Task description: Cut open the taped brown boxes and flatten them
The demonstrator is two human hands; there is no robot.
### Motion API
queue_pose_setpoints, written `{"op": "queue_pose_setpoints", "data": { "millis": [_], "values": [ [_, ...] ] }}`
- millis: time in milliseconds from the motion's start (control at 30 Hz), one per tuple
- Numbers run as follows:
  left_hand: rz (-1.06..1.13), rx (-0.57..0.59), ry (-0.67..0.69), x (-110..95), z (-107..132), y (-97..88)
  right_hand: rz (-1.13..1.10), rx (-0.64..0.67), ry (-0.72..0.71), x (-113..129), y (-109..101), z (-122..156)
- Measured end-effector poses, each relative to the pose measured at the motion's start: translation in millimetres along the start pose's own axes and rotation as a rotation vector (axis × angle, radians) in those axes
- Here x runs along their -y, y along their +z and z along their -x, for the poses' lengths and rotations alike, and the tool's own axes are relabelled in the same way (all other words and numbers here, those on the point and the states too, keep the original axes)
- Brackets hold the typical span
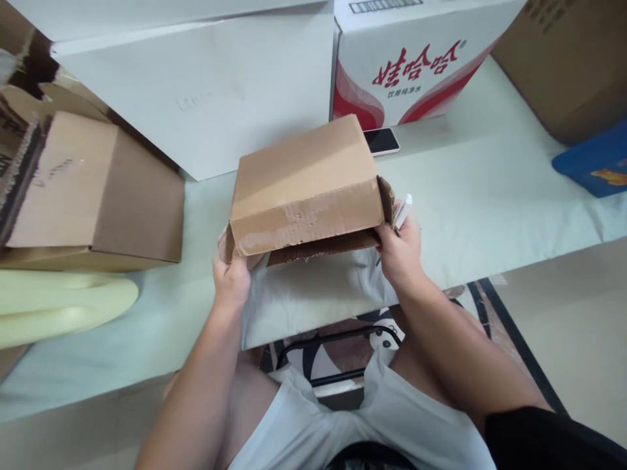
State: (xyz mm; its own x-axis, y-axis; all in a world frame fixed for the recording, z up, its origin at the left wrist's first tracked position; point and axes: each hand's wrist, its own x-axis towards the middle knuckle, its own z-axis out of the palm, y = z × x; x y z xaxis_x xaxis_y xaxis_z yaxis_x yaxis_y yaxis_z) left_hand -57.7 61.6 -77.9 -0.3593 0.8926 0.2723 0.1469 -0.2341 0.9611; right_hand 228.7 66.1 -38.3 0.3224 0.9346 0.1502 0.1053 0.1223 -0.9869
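A brown cardboard box (306, 176) is tilted above the cloth-covered table, with clear tape along its near edge and flaps hanging partly loose on the near side. My left hand (232, 277) is closed on the box's near left corner, fingers behind the flap. At the near right corner my right hand (402, 248) grips the side flap. A slim white tool (404, 210), which looks like a utility knife, sticks up from that same hand, and a thin dark tip shows below it. The box's inside is hidden.
A large white box (215, 91) and a white and red carton (411, 72) stand behind, near a phone (382, 141). Cardboard boxes (98, 189) and a pale yellow object (68, 303) lie left. A blue item (595, 160) sits right. The table's front edge borders my lap.
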Motion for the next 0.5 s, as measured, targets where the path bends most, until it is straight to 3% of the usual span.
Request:
{"op": "queue_pose_setpoints", "data": {
  "millis": [200,500],
  "values": [
    [0.006,-0.001,-0.008,2.8,-0.2,-1.2,0.026,0.003,-0.035,0.8,2.5,1.7],
    [-0.223,0.024,0.064,-21.2,-3.2,10.0,0.019,0.049,0.023,8.2,7.1,5.7]
  ]
}}
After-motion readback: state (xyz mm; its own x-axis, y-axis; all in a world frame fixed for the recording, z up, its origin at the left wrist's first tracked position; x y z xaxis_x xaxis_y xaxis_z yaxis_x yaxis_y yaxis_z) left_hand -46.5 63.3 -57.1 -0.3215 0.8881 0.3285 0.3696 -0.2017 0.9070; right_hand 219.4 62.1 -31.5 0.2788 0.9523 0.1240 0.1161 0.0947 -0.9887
